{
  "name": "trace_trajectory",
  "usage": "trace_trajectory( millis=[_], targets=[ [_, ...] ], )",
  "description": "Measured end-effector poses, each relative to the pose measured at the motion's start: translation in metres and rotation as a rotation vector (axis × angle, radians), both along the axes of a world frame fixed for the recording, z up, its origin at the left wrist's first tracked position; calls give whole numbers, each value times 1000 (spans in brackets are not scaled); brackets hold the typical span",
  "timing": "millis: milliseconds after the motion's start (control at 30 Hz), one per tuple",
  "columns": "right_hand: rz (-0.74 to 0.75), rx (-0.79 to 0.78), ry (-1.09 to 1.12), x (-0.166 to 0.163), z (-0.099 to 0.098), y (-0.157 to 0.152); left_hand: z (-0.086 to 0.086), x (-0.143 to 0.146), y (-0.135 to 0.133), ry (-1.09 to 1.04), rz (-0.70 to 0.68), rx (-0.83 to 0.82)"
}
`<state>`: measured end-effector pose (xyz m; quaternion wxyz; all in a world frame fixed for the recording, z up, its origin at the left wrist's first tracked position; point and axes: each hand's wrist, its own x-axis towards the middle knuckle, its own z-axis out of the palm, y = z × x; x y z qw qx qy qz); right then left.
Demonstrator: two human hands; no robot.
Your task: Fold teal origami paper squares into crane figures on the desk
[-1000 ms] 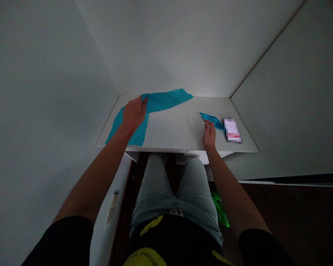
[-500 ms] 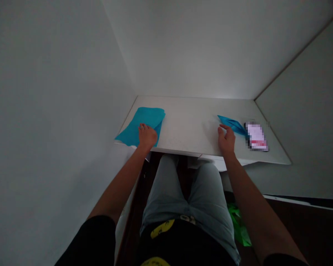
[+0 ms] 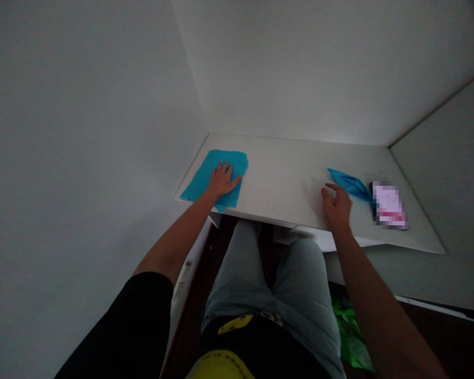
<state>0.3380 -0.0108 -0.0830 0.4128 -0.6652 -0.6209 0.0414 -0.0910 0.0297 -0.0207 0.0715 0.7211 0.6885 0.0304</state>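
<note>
A stack of flat blue paper sheets lies at the left end of a white desk. My left hand rests flat on it with fingers spread, holding nothing. A folded blue paper shape lies at the right part of the desk. My right hand hovers or rests just left of that shape, fingers loosely apart and empty; I cannot tell whether it touches the paper.
A phone with a lit screen lies right of the folded shape. White walls close in the desk at the left, back and right. A green bag lies on the dark floor by my right leg.
My left hand laid the lifted blue sheet down on the stack at the left and now presses flat on it. My right hand stayed beside the folded shape.
</note>
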Motion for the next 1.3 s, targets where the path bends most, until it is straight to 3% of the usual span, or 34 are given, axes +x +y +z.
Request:
trace_trajectory(
  millis=[133, 300, 533, 700, 867, 967, 1033, 1200, 1300],
  targets=[
    [-3, -72, -50, -9, 11, -7, -15, -8, -5, -6, 20, 83],
    [-21, -215, -337, -20, 32, -16, -24, -10, -6, -53, 6, 137],
    [-281, -247, -383, 37, 62, 8, -20, -9, -7, -80, 5, 165],
    [-215, -370, -493, 68, 70, 21, -20, -9, -9, -102, 14, 185],
    [-149, -417, -528, 64, 79, 18, -5, -3, -14, -155, -17, 296],
    [-79, -391, -381, 37, 78, 9, 8, 27, -20, -321, -53, 311],
    [3, -344, -229, 8, 72, -2, 9, 63, -28, -558, -79, 218],
    [348, -228, 169, -63, 40, -31, -12, 155, -46, -921, -156, 81],
    [556, -149, 273, -79, 25, -38, -25, 176, -46, -979, -142, 39]
  ],
)
